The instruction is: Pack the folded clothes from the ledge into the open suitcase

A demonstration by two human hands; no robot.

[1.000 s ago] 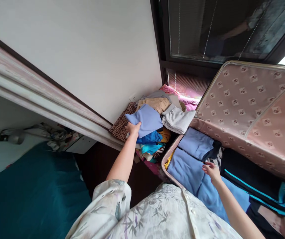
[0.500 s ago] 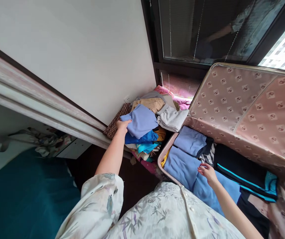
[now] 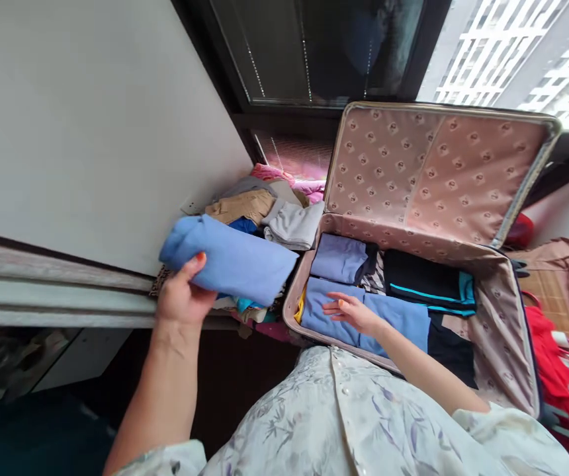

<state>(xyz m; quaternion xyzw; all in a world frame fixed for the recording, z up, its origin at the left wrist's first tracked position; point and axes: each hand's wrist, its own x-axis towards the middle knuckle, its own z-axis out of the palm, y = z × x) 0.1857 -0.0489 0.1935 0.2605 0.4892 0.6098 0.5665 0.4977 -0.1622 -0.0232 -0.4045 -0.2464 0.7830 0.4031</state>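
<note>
Partly hidden, left hand [image 3: 181, 299] grips folded blue garment [image 3: 229, 259]; right hand [image 3: 351, 311] rests spread on suitcase [image 3: 500, 311] clothes.

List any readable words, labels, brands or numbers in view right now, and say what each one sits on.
None can be read.
The suitcase lid lining carries a repeated small square motif, too small to make out.
The folded blue garment in the left hand shows no label.
The clothes pile shows no print.

One open suitcase [image 3: 513, 311]; two hands; one clothes pile [image 3: 264, 205].
</note>
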